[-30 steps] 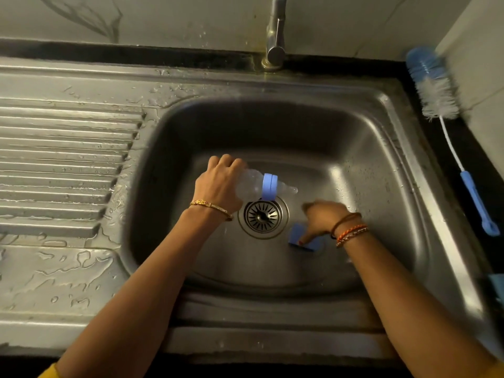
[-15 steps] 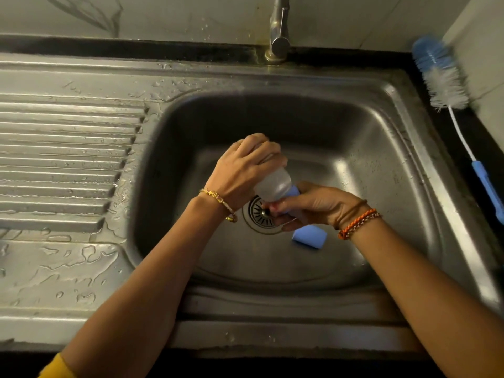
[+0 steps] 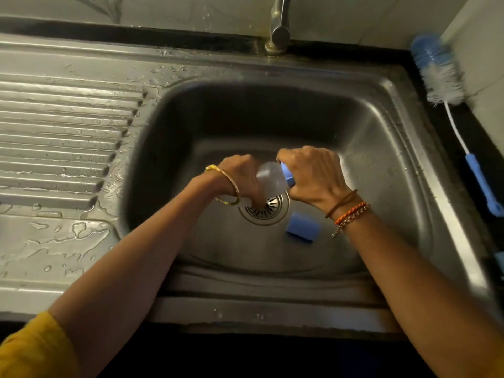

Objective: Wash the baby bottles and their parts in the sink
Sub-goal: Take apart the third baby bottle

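Note:
Over the drain of the steel sink (image 3: 395,170) I hold a small clear baby bottle (image 3: 270,177) lying roughly sideways. My left hand (image 3: 240,178) grips its body from the left. My right hand (image 3: 313,173) is curled round the bottle's blue collar ring (image 3: 287,174) at the right end; the teat is hidden inside that hand. A blue bottle cap (image 3: 302,227) lies on the sink floor just right of the drain (image 3: 266,210), below my right wrist.
A blue-and-white bottle brush (image 3: 441,77) with a blue handle lies on the dark counter right of the sink. The tap (image 3: 279,25) stands at the back centre, with no water running. A wet ribbed draining board (image 3: 60,126) stretches to the left.
My right hand left the blue cap on the sink floor and came up onto the bottle's collar. Both hands have since turned the bottle, the right hand now above its blue ring.

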Tool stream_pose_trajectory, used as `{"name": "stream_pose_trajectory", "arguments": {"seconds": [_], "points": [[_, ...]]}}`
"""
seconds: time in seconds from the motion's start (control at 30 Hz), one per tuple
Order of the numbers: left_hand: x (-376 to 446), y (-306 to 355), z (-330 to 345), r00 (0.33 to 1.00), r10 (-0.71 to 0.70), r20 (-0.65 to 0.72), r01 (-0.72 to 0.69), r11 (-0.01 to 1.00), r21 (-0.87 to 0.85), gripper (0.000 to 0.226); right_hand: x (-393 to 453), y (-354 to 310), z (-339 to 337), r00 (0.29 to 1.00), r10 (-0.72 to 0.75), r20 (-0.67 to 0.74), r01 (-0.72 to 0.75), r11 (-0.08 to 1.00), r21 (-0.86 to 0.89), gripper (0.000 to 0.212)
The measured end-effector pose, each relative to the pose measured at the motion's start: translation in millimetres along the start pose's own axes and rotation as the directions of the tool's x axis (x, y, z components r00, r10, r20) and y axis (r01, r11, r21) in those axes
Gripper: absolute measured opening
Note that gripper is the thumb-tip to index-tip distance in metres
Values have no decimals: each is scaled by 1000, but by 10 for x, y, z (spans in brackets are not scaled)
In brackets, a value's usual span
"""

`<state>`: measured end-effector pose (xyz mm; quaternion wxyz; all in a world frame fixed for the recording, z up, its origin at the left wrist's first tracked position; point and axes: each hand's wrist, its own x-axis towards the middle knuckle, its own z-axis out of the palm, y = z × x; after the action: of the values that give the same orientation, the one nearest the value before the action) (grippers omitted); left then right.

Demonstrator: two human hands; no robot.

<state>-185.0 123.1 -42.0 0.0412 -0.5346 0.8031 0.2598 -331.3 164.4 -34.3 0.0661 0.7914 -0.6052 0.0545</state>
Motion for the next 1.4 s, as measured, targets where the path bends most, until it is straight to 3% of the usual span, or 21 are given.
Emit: {"name": "stream_pose_trajectory", "arguments": {"seconds": [0.03,0.1,0.13,0.2,0.27,0.37,0.43,0.5,0.57,0.63,0.7,0.77,0.87,0.93,1.03,1.1,1.17,1.2,1.27,1.3,1.4], "points": [[7,-47,-31,999,0,54,8,990,-139,39,2,11,10,996,-52,-67,51,999,-15,19],[1,-121,-107,999,43,-17,-46,899,-435,58,12,93,43,980,-20,-196,34,997,65,23],[-10,-145,-142,994,40,-99,-92,792,-603,62,12,131,53,980,51,-194,-23,989,146,26],[-22,-160,-198,971,-24,-237,-201,452,-869,44,-1,184,47,966,243,-85,-199,915,351,30],[-32,-138,-227,956,-9,-292,-280,255,-925,24,9,193,40,931,357,78,-335,748,573,31],[-52,-154,-241,955,101,-278,-296,292,-910,37,68,165,8,897,276,345,-439,481,759,27],[-59,-204,-268,953,107,-283,-302,346,-888,48,83,175,-4,876,181,447,-480,422,769,23],[-62,-253,-288,955,107,-277,-295,438,-849,51,77,185,18,880,141,453,-460,484,744,24],[-59,-271,-285,979,77,-189,-200,547,-813,60,70,188,60,930,166,329,-345,704,621,30],[-53,-224,-235,998,46,-50,-68,630,-773,76,54,191,69,957,211,199,-285,806,519,36],[-43,-154,-183,998,30,-60,-67,511,-857,65,28,182,55,969,213,127,-248,831,498,33],[-31,-121,-169,977,70,-202,-213,373,-903,40,4,158,63,968,230,101,-251,873,419,29],[-56,-132,-177,932,318,-173,-307,441,-843,46,7,153,97,930,309,198,-364,851,380,31],[-57,-168,-185,922,365,-131,-322,534,-782,59,25,155,96,916,309,255,-391,826,405,32],[-16,-189,-194,974,162,-161,-225,558,-799,49,30,156,70,941,297,163,-338,848,408,33],[-4,-210,-210,988,-143,-59,-1,377,-926,37,27,134,69,963,270,17,-262,913,312,35],[38,-269,-208,920,-391,11,109,229,-967,48,15,119,68,964,243,-111,-213,950,231,37],[64,-306,-210,885,-466,-1,134,257,-957,55,11,118,52,957,250,-146,-210,947,245,40],[100,-405,-191,854,-518,-53,204,425,-882,65,34,109,61,931,351,-106,-273,857,437,48],[113,-464,-178,858,-511,-53,246,499,-831,68,57,97,51,916,401,19,-338,744,577,49],[118,-592,-151,882,-455,127,398,572,-718,72,138,52,14,794,313,521,-589,183,787,21]]}}
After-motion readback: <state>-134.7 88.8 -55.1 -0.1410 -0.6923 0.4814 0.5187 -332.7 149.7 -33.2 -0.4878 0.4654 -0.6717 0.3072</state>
